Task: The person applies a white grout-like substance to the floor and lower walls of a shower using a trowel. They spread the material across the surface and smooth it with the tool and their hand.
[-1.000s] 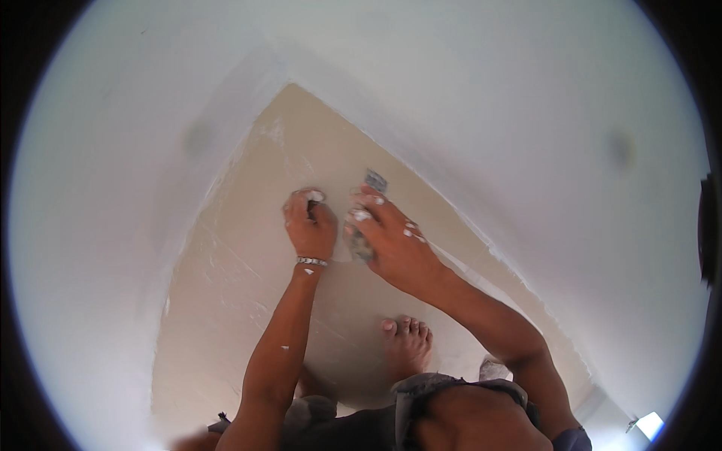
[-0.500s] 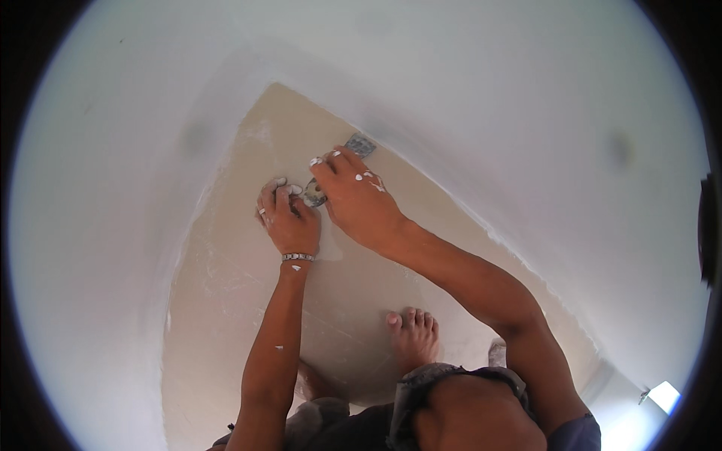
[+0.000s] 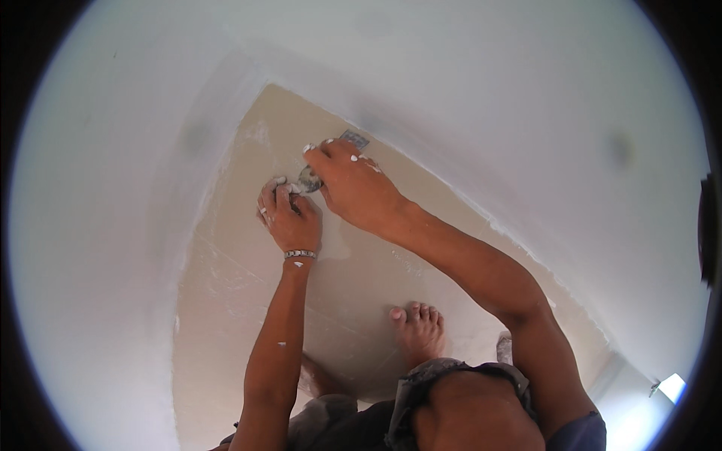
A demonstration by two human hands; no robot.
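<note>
My right hand [image 3: 357, 184], knuckles spotted white, is closed around a grey, smeared object with a rounded end [image 3: 309, 179]; its kind is unclear. Beside it, almost touching that rounded end, my left hand [image 3: 292, 218] is curled with whitened fingertips, low over the beige floor [image 3: 346, 293]. What the left fingers hold, if anything, is hidden beneath them. A grey, patterned square piece [image 3: 353, 139] shows just beyond my right fingers near the wall; whether it lies in the floor or belongs to the held object I cannot tell.
White walls [image 3: 481, 113] meet in a corner beyond my hands, with a rough white line along the floor edge. My bare foot [image 3: 421, 331] and bent knee [image 3: 481, 413] are close below. Pale smears mark the floor. A bright white object [image 3: 671, 387] stands at lower right.
My right hand has shifted slightly up and left with the grey object, whose rounded end is now higher. My left hand stays nearly in place. The view has moved a little.
</note>
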